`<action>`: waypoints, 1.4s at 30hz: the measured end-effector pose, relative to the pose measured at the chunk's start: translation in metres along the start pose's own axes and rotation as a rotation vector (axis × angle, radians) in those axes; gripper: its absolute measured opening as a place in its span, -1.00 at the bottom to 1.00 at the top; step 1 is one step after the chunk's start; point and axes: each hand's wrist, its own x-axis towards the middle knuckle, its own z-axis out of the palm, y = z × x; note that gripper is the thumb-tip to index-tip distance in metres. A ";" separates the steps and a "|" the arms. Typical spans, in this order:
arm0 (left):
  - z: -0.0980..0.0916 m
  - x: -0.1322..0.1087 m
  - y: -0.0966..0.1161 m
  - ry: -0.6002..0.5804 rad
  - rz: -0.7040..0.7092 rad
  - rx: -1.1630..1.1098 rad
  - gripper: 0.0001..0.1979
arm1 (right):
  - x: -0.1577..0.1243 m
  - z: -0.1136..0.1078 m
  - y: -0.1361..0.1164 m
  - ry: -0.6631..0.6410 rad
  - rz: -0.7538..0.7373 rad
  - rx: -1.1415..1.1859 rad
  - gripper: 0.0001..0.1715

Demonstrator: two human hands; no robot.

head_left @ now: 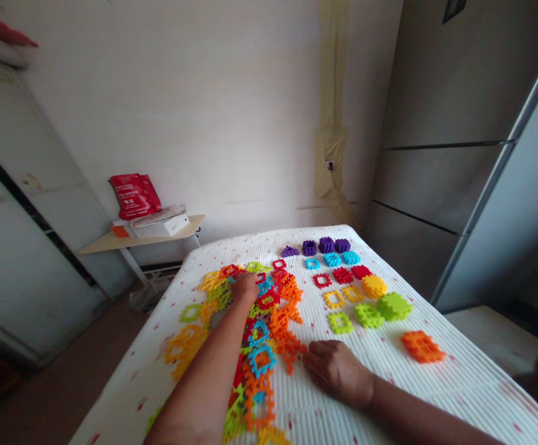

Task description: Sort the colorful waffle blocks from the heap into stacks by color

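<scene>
Lattice tiles (262,360) in mixed colours

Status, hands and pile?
Left hand down on the mixed-colour plastic lattice pieces. Right hand resting at their orange edge. Colour-sorted stacks off to the right; nothing in the way.

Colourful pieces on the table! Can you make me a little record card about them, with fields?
Left hand: on the heap of plastic lattice pieces
Right hand: on the table cover, beside orange pieces
Sorted groups: purple pieces, blue pieces, red pieces, yellow pieces, green pieces, orange stack
Table cover: white, ribbed, red-specked
Behind: red bag on a small shelf
</scene>
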 end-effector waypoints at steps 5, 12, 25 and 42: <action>-0.009 -0.006 0.000 0.013 0.026 -0.006 -0.71 | -0.001 0.003 0.001 -0.003 0.006 0.006 -0.76; -0.026 -0.024 -0.005 0.047 0.055 -0.018 -0.76 | 0.000 0.001 0.001 0.004 -0.001 0.018 -0.73; -0.041 -0.107 -0.012 0.045 0.206 -0.156 -0.87 | 0.000 0.005 0.003 -0.022 0.016 -0.007 -0.78; -0.011 -0.156 0.008 0.213 0.232 -0.410 -0.73 | 0.058 -0.035 0.022 0.126 0.116 0.335 -0.46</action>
